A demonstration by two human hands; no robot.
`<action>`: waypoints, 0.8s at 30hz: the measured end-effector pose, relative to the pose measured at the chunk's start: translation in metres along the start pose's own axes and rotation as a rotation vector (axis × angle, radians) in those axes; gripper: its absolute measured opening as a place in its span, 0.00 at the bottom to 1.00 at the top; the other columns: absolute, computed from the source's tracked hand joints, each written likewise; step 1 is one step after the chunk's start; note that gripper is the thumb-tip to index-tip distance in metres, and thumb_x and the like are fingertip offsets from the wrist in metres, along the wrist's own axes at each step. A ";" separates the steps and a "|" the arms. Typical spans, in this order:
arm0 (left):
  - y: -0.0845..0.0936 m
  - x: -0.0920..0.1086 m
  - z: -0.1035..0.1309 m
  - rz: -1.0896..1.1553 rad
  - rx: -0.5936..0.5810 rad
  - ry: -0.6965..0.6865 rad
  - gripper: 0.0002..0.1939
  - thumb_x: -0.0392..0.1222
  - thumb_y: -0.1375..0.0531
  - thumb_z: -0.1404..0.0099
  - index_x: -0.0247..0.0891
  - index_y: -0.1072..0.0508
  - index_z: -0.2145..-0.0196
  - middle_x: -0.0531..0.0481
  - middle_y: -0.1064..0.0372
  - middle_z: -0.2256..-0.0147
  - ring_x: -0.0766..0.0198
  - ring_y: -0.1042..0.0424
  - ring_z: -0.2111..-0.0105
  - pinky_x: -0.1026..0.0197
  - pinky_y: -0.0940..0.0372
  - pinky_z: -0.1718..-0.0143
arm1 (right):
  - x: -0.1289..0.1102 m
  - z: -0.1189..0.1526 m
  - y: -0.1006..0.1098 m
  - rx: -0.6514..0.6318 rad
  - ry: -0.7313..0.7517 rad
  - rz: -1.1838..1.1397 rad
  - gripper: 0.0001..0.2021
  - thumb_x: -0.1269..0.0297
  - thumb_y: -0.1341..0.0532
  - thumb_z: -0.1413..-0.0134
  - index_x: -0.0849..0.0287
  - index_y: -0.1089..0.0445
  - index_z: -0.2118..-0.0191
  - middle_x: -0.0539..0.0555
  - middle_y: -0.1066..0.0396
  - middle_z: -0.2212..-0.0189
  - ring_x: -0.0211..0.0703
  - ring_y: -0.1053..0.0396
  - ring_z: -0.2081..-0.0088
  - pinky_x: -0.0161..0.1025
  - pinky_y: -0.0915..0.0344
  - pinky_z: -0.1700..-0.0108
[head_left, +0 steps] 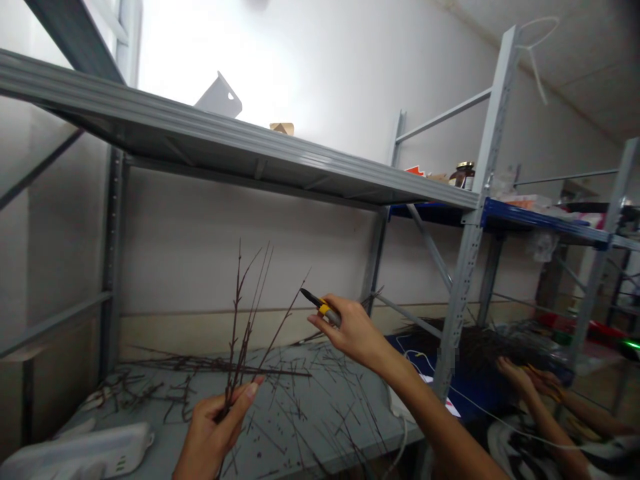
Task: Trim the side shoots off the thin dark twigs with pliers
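Several thin brown twigs stand upright in my left hand, whose fingers are wrapped round their lower ends at the bottom centre. One twig leans out to the right, towards the tool's tip. My right hand is closed round small pruning shears with a yellow and grey handle and dark blades. The blades point up and left, close to the thin upper part of the leaning twig; whether they touch it I cannot tell.
Loose twigs and cut bits lie on the grey shelf. A white device sits lower left. An upper metal shelf spans above. At right, another person's hands work near a dark twig pile.
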State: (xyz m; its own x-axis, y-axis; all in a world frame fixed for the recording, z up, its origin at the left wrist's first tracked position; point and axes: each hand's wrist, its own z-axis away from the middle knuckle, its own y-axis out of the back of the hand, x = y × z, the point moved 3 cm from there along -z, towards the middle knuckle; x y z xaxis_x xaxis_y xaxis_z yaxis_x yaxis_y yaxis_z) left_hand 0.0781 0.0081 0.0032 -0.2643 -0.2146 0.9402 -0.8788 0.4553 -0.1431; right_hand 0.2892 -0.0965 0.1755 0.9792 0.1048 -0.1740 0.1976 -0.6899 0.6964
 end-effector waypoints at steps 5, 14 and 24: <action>0.004 -0.002 0.001 -0.020 0.006 0.005 0.37 0.68 0.34 0.46 0.26 0.17 0.58 0.61 0.61 0.82 0.71 0.60 0.81 0.63 0.65 0.77 | 0.002 -0.005 -0.005 -0.020 0.005 0.012 0.11 0.54 0.38 0.37 0.57 0.30 0.64 0.51 0.25 0.69 0.43 0.29 0.67 0.38 0.41 0.63; 0.012 -0.009 -0.004 -0.047 -0.001 0.039 0.36 0.68 0.33 0.48 0.29 0.16 0.60 0.61 0.61 0.81 0.70 0.60 0.81 0.64 0.65 0.78 | 0.002 -0.008 -0.015 -0.044 -0.007 -0.001 0.12 0.53 0.38 0.37 0.57 0.29 0.64 0.53 0.25 0.69 0.44 0.29 0.67 0.38 0.41 0.63; 0.018 -0.019 0.002 -0.064 -0.066 0.067 0.35 0.67 0.34 0.45 0.29 0.17 0.59 0.60 0.61 0.81 0.70 0.58 0.80 0.63 0.63 0.77 | 0.002 -0.007 -0.021 -0.058 0.055 0.052 0.14 0.52 0.40 0.35 0.54 0.31 0.69 0.50 0.27 0.74 0.41 0.32 0.72 0.37 0.42 0.66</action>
State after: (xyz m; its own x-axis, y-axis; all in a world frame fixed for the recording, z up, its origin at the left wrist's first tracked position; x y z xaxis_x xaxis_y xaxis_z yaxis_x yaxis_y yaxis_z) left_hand 0.0669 0.0188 -0.0178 -0.1797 -0.1882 0.9656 -0.8644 0.4988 -0.0636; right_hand 0.2876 -0.0770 0.1658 0.9889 0.1101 -0.0998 0.1477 -0.6530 0.7429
